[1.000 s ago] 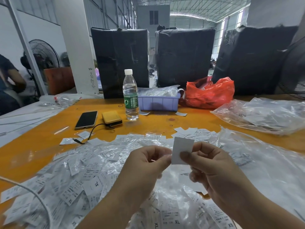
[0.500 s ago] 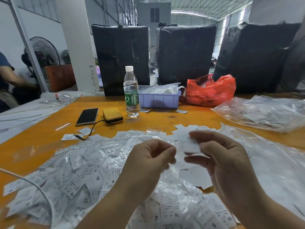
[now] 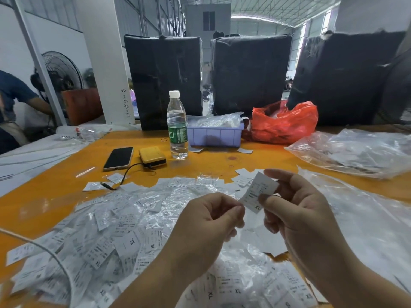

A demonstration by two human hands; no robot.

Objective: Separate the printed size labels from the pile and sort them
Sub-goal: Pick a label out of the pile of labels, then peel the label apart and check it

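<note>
Right hand [image 3: 295, 210] pinches XL label [image 3: 258, 192] — tilted, lengthwise upper-right

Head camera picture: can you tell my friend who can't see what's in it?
A person's right hand pinches a white size label marked XL above a pile of labels on an orange table, with the left hand curled beside it. Behind stand a water bottle, phone and red bag.
</note>
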